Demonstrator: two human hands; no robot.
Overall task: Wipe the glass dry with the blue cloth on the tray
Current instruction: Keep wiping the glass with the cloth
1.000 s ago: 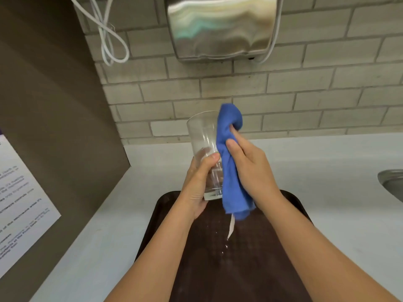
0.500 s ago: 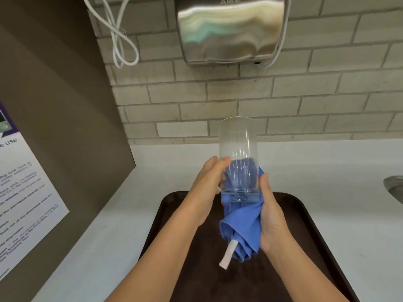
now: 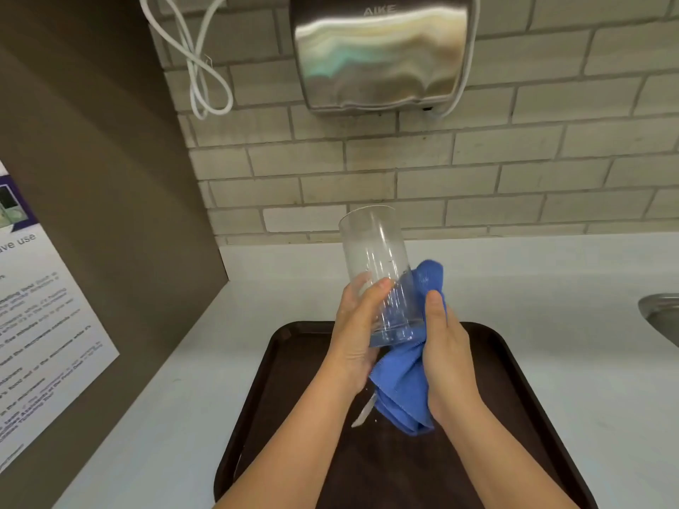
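Observation:
A tall clear glass (image 3: 374, 259) is held upright, tilted slightly left, above the dark brown tray (image 3: 279, 391). My left hand (image 3: 354, 339) grips its lower part, thumb across the front. My right hand (image 3: 446, 358) presses the blue cloth (image 3: 404, 391) against the glass's base and right side. The cloth wraps behind the glass up to mid height and hangs down under my palm, with a white label dangling at its lower left. The fingers of my right hand are hidden behind the cloth.
The tray lies on a white counter (image 3: 569, 306). A steel sink rim (image 3: 661, 317) shows at the right edge. A steel hand dryer (image 3: 378, 53) and a looped white cable (image 3: 198, 67) hang on the brick wall. A brown side panel with a notice (image 3: 40, 325) stands at left.
The cloth went from the glass's upper right side down to its base, then partway up behind it. The glass has tilted left. The view has drifted upward.

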